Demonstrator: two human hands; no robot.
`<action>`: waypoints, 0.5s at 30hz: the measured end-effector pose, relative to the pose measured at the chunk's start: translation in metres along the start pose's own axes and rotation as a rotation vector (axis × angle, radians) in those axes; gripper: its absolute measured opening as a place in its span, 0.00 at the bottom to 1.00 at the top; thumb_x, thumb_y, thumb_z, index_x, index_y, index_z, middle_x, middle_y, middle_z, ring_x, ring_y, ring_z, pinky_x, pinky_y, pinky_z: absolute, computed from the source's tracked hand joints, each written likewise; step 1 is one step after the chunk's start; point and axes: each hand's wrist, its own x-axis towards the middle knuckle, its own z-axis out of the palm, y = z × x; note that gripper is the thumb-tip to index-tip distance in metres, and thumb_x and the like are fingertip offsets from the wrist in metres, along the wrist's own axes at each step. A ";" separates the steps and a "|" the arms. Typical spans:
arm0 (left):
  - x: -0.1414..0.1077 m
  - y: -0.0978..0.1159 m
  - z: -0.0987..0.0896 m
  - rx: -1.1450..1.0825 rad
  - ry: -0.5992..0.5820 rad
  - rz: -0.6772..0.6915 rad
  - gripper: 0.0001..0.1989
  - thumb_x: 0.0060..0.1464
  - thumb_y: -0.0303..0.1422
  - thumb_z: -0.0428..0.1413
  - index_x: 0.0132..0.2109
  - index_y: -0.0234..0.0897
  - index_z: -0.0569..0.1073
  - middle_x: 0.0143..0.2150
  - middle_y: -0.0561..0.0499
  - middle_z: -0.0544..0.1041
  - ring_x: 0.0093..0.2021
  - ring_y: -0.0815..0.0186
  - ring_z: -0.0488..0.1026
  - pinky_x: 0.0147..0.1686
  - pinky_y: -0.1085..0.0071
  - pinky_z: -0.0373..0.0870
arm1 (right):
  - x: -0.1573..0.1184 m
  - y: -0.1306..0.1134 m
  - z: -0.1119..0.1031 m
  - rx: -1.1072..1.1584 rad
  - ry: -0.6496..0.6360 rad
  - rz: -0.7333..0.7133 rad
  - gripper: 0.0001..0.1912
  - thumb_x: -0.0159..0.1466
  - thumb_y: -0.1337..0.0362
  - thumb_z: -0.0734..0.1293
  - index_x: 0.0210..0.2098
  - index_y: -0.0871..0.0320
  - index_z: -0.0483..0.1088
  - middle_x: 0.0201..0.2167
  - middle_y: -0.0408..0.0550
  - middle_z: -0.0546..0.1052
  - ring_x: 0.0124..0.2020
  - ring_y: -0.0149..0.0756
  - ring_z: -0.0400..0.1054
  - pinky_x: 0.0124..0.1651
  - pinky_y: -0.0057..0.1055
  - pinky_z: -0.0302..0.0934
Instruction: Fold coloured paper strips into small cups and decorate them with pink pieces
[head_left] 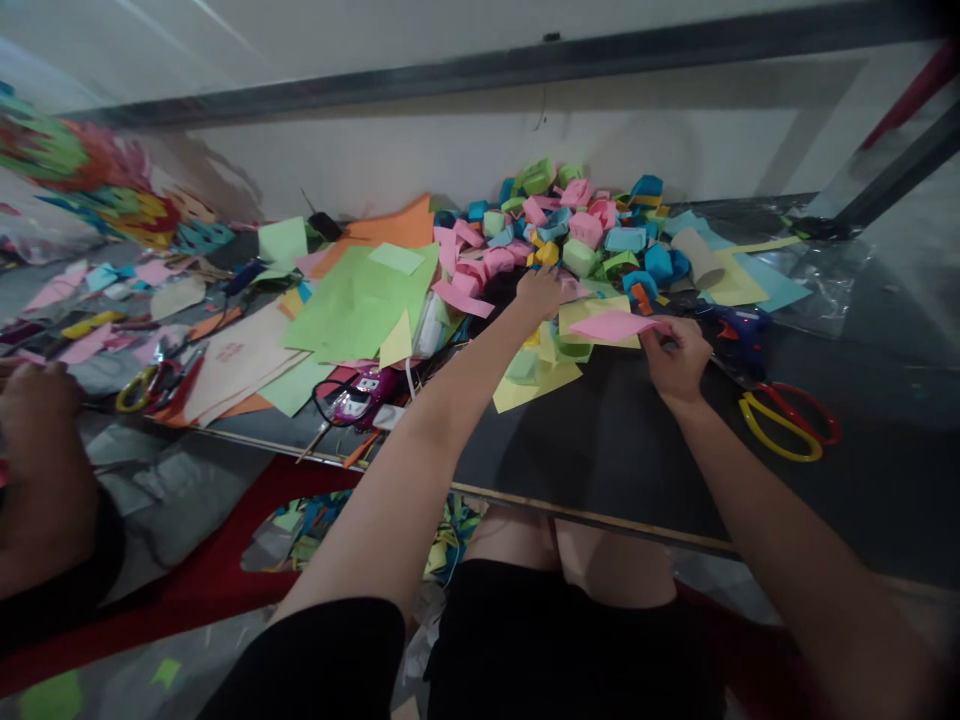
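My right hand (677, 358) pinches a piece of pink paper (611, 326) by its right end, above the black table. My left hand (538, 290) reaches to the front of a heap of small folded paper pieces (589, 228) in pink, green, blue and yellow. Its fingers point away from me, look stretched out and touch or nearly touch a yellow folded piece (550, 252). Whether anything lies under the fingertips is hidden. Between my hands lie yellow paper sheets (551, 385) with small green and yellow bits on them.
Scissors with red and yellow handles (784, 425) lie right of my right hand, near a dark blue tool (742, 332). A cardboard tube (697, 258) rests behind. Left are green sheets (360, 300) and a purple glue gun (364, 393). Another person's hand (37, 400) is at far left.
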 end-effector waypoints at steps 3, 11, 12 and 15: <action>-0.014 0.017 -0.025 -0.048 0.204 -0.117 0.22 0.61 0.17 0.44 0.53 0.27 0.77 0.57 0.34 0.77 0.62 0.51 0.70 0.62 0.57 0.61 | 0.001 0.000 -0.001 0.023 -0.032 -0.066 0.10 0.64 0.59 0.67 0.38 0.54 0.80 0.37 0.50 0.82 0.42 0.44 0.74 0.49 0.43 0.68; -0.061 0.077 -0.005 -0.978 -0.052 -0.043 0.17 0.58 0.45 0.62 0.33 0.33 0.75 0.30 0.48 0.74 0.33 0.63 0.71 0.36 0.68 0.65 | -0.004 -0.011 -0.008 -0.091 0.049 -0.203 0.12 0.65 0.65 0.65 0.40 0.50 0.82 0.51 0.52 0.79 0.52 0.49 0.69 0.48 0.47 0.70; -0.065 0.078 0.006 -1.075 -0.096 -0.064 0.18 0.56 0.45 0.64 0.31 0.33 0.74 0.27 0.50 0.71 0.30 0.66 0.68 0.33 0.69 0.63 | -0.005 -0.012 -0.009 -0.113 0.048 -0.198 0.13 0.66 0.65 0.65 0.42 0.49 0.82 0.52 0.52 0.78 0.53 0.49 0.69 0.47 0.46 0.70; -0.075 0.081 0.036 -1.371 -0.127 -0.078 0.17 0.55 0.44 0.64 0.31 0.33 0.73 0.26 0.53 0.69 0.26 0.71 0.63 0.28 0.72 0.58 | -0.008 -0.012 -0.011 -0.141 0.036 -0.219 0.14 0.66 0.65 0.65 0.44 0.47 0.82 0.53 0.51 0.77 0.51 0.48 0.69 0.46 0.46 0.71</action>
